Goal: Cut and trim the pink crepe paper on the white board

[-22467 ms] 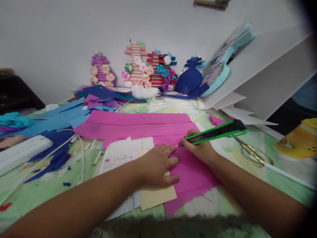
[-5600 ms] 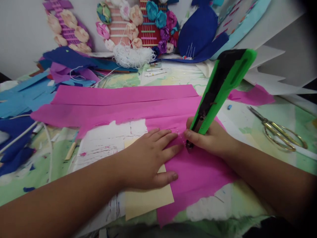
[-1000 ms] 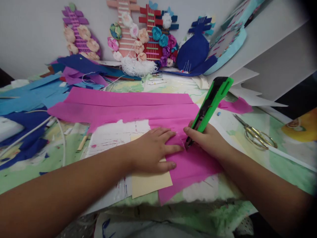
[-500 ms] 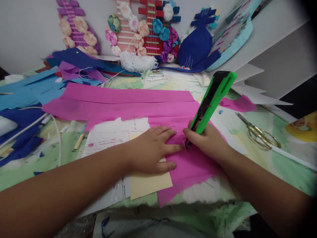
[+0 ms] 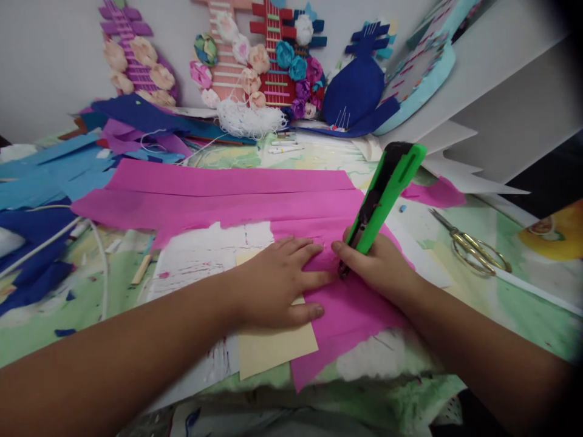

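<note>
My right hand (image 5: 380, 261) is closed around a green and black box cutter (image 5: 385, 194), tilted with its tip down on a bright pink sheet (image 5: 355, 309). Flat on the same sheet lies my left hand (image 5: 282, 282), fingers spread, the index fingertip close beside the cutter's tip. Beneath the left palm is a cream-coloured card (image 5: 273, 352), partly covered by the hand. A white board with dark cut marks (image 5: 195, 261) shows under the card and the pink sheet. The blade itself is too small to make out.
Gold-handled scissors (image 5: 473, 246) lie at the right. Long pink strips (image 5: 228, 203) stretch across behind my hands. Blue scraps (image 5: 59, 170) and a white cable (image 5: 100, 261) are at the left. Flower-decorated instrument shapes (image 5: 273, 60) and a tangle of white string (image 5: 250, 118) stand at the back.
The cutter's tip stays at nearly the same spot on the pink sheet, the handle leaning much as before. The whole view has shifted slightly; my left hand keeps its place on the sheet.
</note>
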Motion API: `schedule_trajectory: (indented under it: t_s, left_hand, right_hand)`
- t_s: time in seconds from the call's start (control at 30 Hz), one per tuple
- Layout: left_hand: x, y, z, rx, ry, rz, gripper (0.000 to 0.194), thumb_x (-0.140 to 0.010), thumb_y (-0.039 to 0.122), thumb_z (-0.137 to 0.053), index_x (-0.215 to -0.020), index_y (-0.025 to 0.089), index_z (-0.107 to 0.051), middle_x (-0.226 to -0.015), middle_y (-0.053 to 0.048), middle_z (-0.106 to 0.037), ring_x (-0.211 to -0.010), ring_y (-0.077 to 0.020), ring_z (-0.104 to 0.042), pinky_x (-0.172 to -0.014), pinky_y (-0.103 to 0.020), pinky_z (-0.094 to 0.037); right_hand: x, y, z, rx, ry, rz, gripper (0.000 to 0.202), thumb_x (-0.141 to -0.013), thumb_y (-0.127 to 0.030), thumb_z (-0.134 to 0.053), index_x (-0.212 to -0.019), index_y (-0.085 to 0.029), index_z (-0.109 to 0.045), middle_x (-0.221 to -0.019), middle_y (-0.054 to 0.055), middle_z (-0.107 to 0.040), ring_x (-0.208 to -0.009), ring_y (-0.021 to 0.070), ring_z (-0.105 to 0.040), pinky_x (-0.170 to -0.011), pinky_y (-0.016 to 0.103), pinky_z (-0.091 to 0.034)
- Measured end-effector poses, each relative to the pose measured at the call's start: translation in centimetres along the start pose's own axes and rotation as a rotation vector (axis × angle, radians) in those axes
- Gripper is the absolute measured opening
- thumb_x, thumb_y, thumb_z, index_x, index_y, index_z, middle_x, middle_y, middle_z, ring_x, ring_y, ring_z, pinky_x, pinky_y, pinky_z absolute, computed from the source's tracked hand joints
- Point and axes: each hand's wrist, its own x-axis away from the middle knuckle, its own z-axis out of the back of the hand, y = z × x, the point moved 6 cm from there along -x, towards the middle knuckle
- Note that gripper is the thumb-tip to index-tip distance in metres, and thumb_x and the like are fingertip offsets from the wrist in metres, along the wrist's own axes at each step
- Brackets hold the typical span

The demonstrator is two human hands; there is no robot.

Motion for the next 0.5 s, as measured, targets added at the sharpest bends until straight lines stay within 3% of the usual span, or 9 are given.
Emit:
schedule_trajectory:
  t_s: [0.17, 0.5]
  left_hand:
    - [-0.02, 0.06, 0.01, -0.008, -0.01, 0.007, 0.046, -0.084, 0.049, -0.038, -0.126, 0.03, -0.04, -0.136, -0.013, -0.03, -0.124, -0.0356, -0.024, -0.097, -0.052, -0.021]
    - [-0.07, 0.07, 0.04, -0.013, -0.015, 0.005, 0.047, -0.083, 0.048, -0.039, -0.126, 0.029, -0.041, -0.136, -0.013, -0.03, -0.124, -0.0359, -0.025, -0.097, -0.052, -0.021]
  right_hand:
    - [0.22, 0.71, 1.11, -0.072, 0.133, -0.103, 0.038, -0.071, -0.053, -0.048, -0.057, -0.018, -0.045, -0.054, -0.003, -0.049, -0.052, 0.0108, -0.047, -0.049, 0.024, -0.036]
    - [0.19, 0.11, 0.25, -0.011, 0.023, -0.049, 0.033, -0.073, -0.048, -0.046, -0.058, -0.018, -0.046, -0.054, -0.002, -0.051, -0.054, 0.0115, -0.048, -0.052, 0.024, -0.038]
